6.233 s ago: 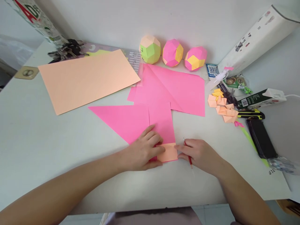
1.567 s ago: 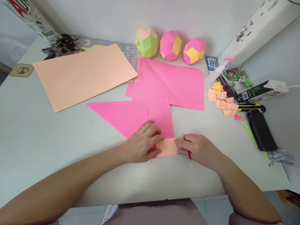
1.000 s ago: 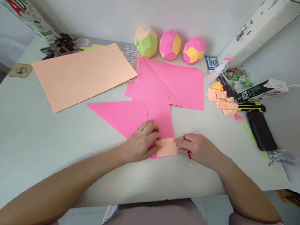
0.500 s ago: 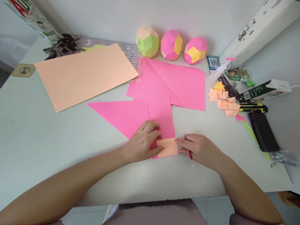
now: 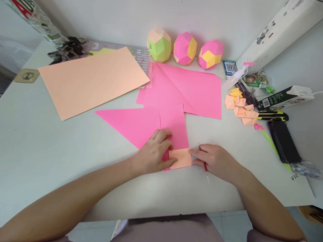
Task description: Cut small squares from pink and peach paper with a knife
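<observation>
A small peach paper rectangle (image 5: 180,158) lies on the lower end of a pink paper sheet (image 5: 174,117), their edges nearly lined up. My left hand (image 5: 159,151) rests on both, fingers curled over the pink sheet and thumb pressing the peach paper's left side. At the opposite edge, my right hand (image 5: 214,161) touches the rectangle's upper right corner with its index fingertip, the thumb near the lower right corner. Held in that same hand is a slim red pen-like tool (image 5: 205,166), its thin metal tip pointing away from me.
Larger pink sheets (image 5: 202,90) and a big peach sheet (image 5: 93,80) lie farther back. Three paper balls (image 5: 185,48) line the wall. Folded peach pieces (image 5: 246,112), a cutter knife (image 5: 274,116), a carton (image 5: 285,97) and a black case (image 5: 284,141) sit at right; keys (image 5: 69,48) at back left.
</observation>
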### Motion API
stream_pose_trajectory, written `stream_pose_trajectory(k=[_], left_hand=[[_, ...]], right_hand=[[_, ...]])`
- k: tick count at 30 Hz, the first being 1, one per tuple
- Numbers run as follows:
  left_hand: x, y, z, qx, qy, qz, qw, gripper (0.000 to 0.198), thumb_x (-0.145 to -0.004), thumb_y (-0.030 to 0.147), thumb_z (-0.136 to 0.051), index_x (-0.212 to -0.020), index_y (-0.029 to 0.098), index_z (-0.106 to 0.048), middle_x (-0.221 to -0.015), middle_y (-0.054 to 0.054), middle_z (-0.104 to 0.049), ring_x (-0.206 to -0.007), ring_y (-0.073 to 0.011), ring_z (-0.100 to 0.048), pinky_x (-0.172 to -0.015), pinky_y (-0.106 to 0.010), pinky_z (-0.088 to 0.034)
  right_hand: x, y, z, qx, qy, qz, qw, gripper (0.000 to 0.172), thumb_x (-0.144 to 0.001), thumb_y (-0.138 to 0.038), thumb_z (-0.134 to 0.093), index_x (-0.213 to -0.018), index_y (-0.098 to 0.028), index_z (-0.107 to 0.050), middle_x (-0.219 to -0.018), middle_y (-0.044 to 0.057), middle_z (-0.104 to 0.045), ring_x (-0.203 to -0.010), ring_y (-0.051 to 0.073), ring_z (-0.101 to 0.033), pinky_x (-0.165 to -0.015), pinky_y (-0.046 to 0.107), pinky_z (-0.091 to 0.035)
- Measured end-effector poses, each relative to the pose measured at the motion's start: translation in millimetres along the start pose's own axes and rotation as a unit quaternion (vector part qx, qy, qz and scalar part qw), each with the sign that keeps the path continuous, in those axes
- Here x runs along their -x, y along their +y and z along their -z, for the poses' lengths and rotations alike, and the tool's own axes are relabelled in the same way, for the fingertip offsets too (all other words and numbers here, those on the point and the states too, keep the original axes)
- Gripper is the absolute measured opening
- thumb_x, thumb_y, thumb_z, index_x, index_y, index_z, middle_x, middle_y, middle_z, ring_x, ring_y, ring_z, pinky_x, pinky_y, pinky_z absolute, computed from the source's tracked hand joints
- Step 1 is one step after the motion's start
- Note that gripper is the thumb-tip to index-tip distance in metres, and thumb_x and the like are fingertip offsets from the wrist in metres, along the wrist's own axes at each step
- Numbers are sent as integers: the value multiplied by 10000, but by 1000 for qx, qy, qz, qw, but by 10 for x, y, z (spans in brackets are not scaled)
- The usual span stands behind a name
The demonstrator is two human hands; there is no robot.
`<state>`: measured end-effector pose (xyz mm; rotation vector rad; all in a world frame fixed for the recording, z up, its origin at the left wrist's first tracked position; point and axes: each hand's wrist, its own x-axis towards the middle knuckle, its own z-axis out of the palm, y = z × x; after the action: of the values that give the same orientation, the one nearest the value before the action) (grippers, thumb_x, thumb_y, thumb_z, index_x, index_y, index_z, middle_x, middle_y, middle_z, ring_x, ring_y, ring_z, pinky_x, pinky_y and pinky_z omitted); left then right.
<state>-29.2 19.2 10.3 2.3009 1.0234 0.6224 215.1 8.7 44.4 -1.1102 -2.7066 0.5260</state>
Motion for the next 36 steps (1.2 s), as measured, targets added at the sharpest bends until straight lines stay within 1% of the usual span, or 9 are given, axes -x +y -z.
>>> stream_pose_trajectory(k=[4,7,10,14,21,24,29,33,36], left_hand=[[5,-1,-6,-11,1,-3,1000,204,-746,239,-659,-828,150,-495,-1128,-139,-422,-1037,-271,-443,-838,-426,-477],[5,0,-13,-19,-4,-2,1000,221,-733,260,-682,-790,149,-499,-1135,-139,-426,-1034,-275,-440,-829,-423,-473],[4,5,-21,-21,-5,-3,1000,207,-733,266,-675,-754,160,-499,-1138,-127,-433,-1047,-277,-437,-822,-423,-472],[0,10,-31,-16,-3,2,1000,165,-746,242,-647,-736,168,-500,-1147,-117,-437,-1059,-272,-437,-818,-412,-471],[-4,-13,-21,6,3,0,1000,122,-793,220,-617,-770,175,-506,-1143,-109,-456,-1058,-257,-441,-836,-414,-460],[-13,-20,-2,23,4,1,1000,88,-816,189,-588,-776,179,-510,-1074,-92,-486,-1034,-241,-448,-852,-417,-460],[-44,-22,25,31,4,-30,999,79,-836,155,-557,-766,185,-537,-850,-37,-514,-912,-197,-458,-980,-458,-403],[-44,-24,14,3,11,-38,999,19,-829,165,-556,-832,173,-573,-846,-47,-510,-903,-207,-453,-999,-467,-395],[-32,-30,-2,-13,17,-39,999,45,-831,171,-546,-867,166,-573,-880,-61,-511,-915,-217,-453,-972,-470,-417]], right_hand=[[-2,-4,-1,-4,-2,2,1000,205,-890,-114,-452,-854,-144,-652,-581,-48,-331,-518,95,-285,-486,210,-262],[-6,-11,6,1,-4,-1,1000,212,-878,-97,-446,-829,-147,-646,-584,-47,-328,-522,95,-281,-491,212,-260],[-8,-20,15,2,-6,-3,1000,223,-856,-68,-434,-804,-148,-635,-586,-48,-318,-522,95,-281,-490,213,-257],[-6,-24,15,-1,-10,-6,1000,229,-868,-74,-427,-782,-146,-626,-586,-48,-317,-523,93,-290,-491,212,-262],[5,0,-13,1,5,3,1000,254,-896,-106,-416,-888,-139,-667,-582,-42,-346,-521,98,-300,-488,213,-265],[5,7,-9,4,0,4,1000,232,-918,-144,-439,-891,-138,-669,-578,-41,-366,-514,95,-305,-485,210,-269],[0,13,8,1,-4,21,1000,243,-948,-195,-435,-925,-126,-667,-563,-43,-397,-491,86,-325,-480,203,-288],[0,14,15,1,-9,25,1000,261,-956,-197,-421,-939,-128,-672,-552,-41,-412,-491,86,-342,-482,198,-304],[0,15,20,7,-11,31,999,268,-955,-204,-425,-911,-130,-679,-559,-36,-413,-497,90,-335,-479,202,-293]])
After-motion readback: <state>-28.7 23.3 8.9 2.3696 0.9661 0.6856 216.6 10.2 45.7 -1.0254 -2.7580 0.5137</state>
